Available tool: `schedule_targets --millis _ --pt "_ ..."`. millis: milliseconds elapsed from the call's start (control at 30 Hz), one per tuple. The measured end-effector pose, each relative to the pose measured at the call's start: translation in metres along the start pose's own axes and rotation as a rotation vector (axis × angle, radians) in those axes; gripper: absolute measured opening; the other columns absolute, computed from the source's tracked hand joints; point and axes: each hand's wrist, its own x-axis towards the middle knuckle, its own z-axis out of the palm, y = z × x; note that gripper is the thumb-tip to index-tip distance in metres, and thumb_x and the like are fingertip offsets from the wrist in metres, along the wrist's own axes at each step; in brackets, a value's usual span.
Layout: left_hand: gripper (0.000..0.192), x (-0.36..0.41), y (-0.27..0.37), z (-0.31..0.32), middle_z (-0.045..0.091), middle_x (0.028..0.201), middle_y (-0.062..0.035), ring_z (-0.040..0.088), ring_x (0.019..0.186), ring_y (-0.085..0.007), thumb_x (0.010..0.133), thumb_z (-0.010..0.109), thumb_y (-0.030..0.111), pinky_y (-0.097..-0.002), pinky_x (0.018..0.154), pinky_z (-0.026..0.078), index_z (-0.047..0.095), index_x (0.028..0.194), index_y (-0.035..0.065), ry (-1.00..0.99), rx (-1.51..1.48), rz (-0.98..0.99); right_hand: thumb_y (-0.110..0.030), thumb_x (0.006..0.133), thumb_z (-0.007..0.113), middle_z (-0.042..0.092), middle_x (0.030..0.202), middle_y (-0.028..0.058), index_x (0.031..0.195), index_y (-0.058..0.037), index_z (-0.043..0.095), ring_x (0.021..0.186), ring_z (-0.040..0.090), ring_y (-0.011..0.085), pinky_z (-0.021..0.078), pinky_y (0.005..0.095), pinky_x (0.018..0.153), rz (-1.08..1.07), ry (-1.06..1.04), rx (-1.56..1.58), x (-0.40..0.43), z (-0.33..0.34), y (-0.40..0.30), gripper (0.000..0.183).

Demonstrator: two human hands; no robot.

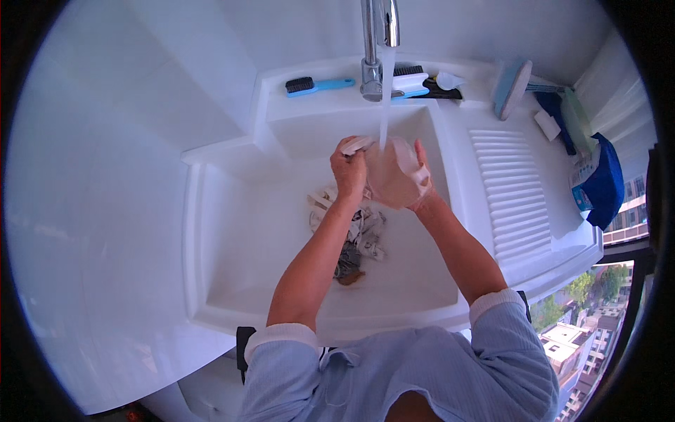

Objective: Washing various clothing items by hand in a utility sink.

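Note:
Under the stream of water (386, 95), I hold a thin, pale pink cloth item (393, 171) spread between my two hands; its exact kind is unclear. My left hand (349, 169) is closed at its left side, with a whitish folded piece (357, 145) at the fingers. From the right, my right hand (423, 182) grips the other side, partly covered by the cloth. Below my hands, a heap of wet white and grey cloth (369, 229) lies on the bottom of the white sink (237, 237). My left forearm hides part of the heap.
A chrome faucet (372, 79) rises at the back. Along the ledge lie a blue brush with black bristles (319, 85) and a white-and-blue brush (410, 84). At right are a ribbed washboard (509, 195), an upright blue-and-grey brush or pad (512, 90) and a blue bag (606, 179).

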Motion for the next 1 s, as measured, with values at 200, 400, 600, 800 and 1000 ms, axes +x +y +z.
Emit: schedule_targets --millis 200,400,600,800,1000 --pt "0.035 -0.042 0.019 0.027 0.047 0.096 -0.0116 0.043 0.093 -0.028 0.069 0.059 0.022 -0.0374 0.079 0.034 0.05 0.1 0.006 -0.018 0.597 0.735 -0.061 0.079 0.031 0.05 0.109 0.0092 0.112 -0.0145 0.046 0.101 0.047 0.0249 0.0366 0.0384 0.089 -0.077 -0.174 0.097 0.017 -0.004 0.0 0.059" --pt "0.027 -0.042 0.023 0.037 0.051 0.08 -0.009 0.048 0.081 -0.0253 0.066 0.064 0.021 -0.035 0.071 0.038 0.053 0.085 0.0055 0.014 0.67 0.756 -0.047 0.079 0.039 0.048 0.09 0.007 0.096 -0.01 0.046 0.085 0.049 0.022 0.0434 0.036 0.077 -0.416 -0.248 -0.52 0.04 -0.014 0.019 0.042" --pt "0.023 -0.017 0.005 0.022 0.056 0.072 -0.0099 0.054 0.068 -0.0219 0.069 0.061 0.021 -0.0335 0.064 0.042 0.055 0.08 0.0012 -0.041 0.364 0.412 -0.034 0.087 0.034 0.052 0.094 0.0069 0.103 -0.0111 0.044 0.089 0.052 0.0206 0.046 0.0327 0.076 -0.264 -0.038 -0.035 0.037 -0.004 0.032 0.029" --pt "0.018 -0.002 0.006 0.015 0.055 0.072 -0.0048 0.051 0.063 -0.0098 0.076 0.052 0.013 -0.0227 0.056 0.042 0.054 0.089 0.0001 -0.175 0.115 0.086 -0.03 0.085 0.043 0.053 0.094 0.0062 0.104 -0.0091 0.047 0.085 0.053 0.0187 0.0459 0.0309 0.07 -0.323 0.256 -0.275 0.044 -0.019 0.018 0.028" --pt "0.055 -0.037 0.018 0.028 0.041 0.111 -0.0183 0.036 0.107 -0.0347 0.071 0.06 0.035 -0.0475 0.09 0.026 0.045 0.112 0.002 -0.085 0.527 0.699 -0.046 0.083 0.043 0.05 0.092 0.0058 0.102 -0.01 0.047 0.086 0.05 0.0187 0.043 0.0308 0.077 -0.376 -0.077 -0.568 0.033 0.006 0.003 0.041"
